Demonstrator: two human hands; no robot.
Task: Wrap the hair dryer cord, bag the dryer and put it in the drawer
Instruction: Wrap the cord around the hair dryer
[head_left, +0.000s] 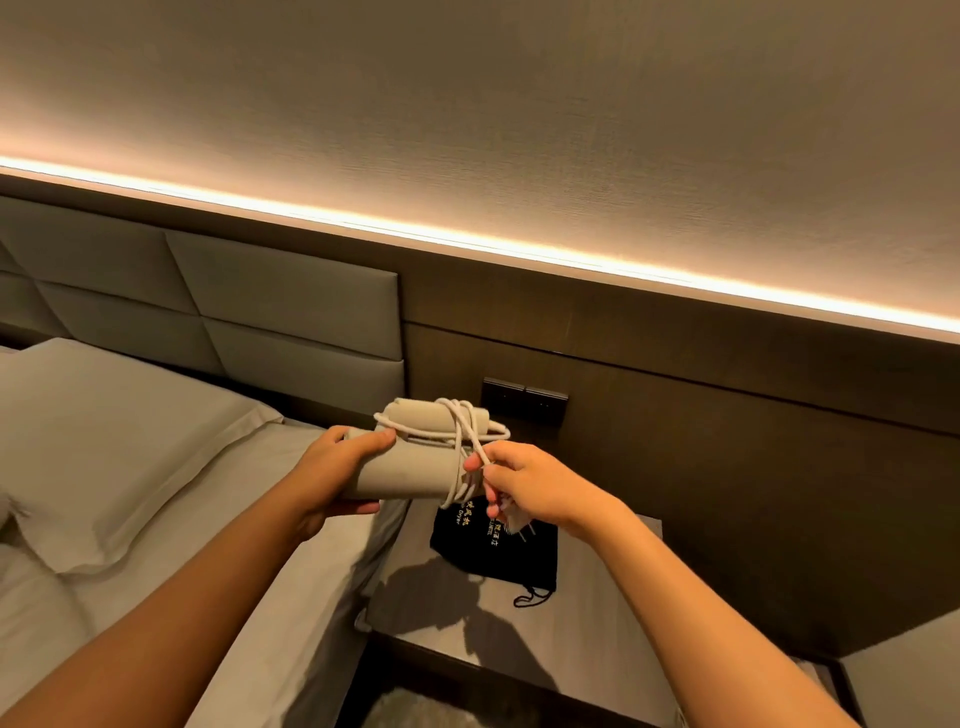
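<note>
Nightstand, grey flat top (597, 623), sits beside the bed. Near its back edge lies a black drawstring fabric bag with gold lettering (498, 551), flat, apparently empty, its cord loop trailing toward the front.

Above the nightstand, mid-air: folded cream plastic hair dryer (415, 473), held in both hands. Left hand (337, 475) closed around the barrel, thumb on top, fingers under. Right hand (524, 491) pinches the white round power cord (462, 441) between thumb and fingertips; its lower fingers are curled around something pale, possibly the plug, cannot tell. Several turns already cross the body; wrapping not finished.

Handling, judged: light, rigid, smooth shell, may slip; the cord is springy and will uncoil if released. Best hold: around the wrapped middle, trapping the turns.

Beyond: white pillow (119, 441), grey padded headboard (260, 306). No drawer visible.
</note>
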